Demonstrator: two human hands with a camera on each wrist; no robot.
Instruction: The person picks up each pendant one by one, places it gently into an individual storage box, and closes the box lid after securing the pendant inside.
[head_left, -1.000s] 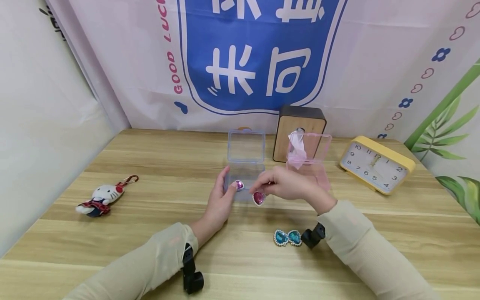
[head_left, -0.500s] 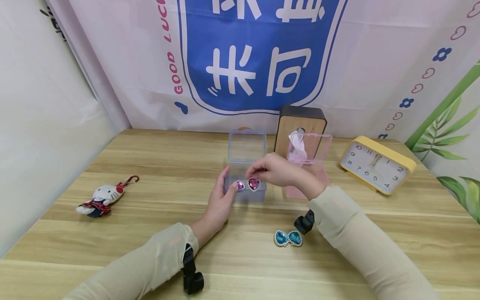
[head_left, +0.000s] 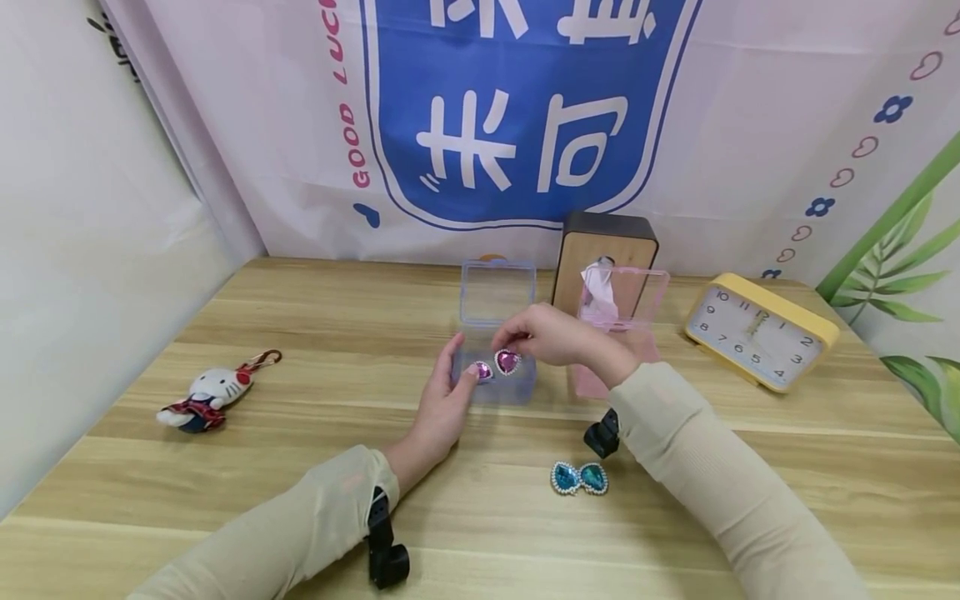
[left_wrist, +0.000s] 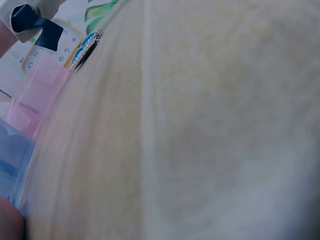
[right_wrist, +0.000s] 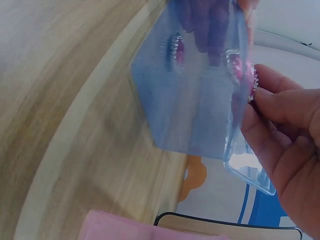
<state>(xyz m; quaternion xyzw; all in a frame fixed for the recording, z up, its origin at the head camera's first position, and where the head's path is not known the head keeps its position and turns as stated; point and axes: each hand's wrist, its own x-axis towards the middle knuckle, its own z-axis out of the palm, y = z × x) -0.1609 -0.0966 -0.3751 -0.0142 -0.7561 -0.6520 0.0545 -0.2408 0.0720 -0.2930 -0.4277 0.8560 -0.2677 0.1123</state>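
My right hand (head_left: 543,335) pinches a pink heart-shaped rhinestone gem (head_left: 507,361) by its upper edge, at the opening of a clear blue plastic box (head_left: 517,392). The right wrist view shows thumb and finger on that gem at the box rim. A second pink rhinestone gem (right_wrist: 178,50) shows through the box wall, low inside. My left hand (head_left: 442,404) holds the box's left side, fingers along the outside and thumb over the rim. The box's lid (head_left: 498,293) stands raised. Nearer me lie two teal rhinestone gems (head_left: 579,477), side by side in a bow shape.
A clear pink box (head_left: 588,382) with its lid up stands right of the blue one. Behind it is a wooden tissue box (head_left: 577,254). A yellow clock (head_left: 761,332) sits further right, and a plush cat keychain (head_left: 206,400) lies on the left.
My right hand has moved up and slightly left, carrying the pink gem from near the box's front right to over its opening. The left hand keeps its hold on the box.
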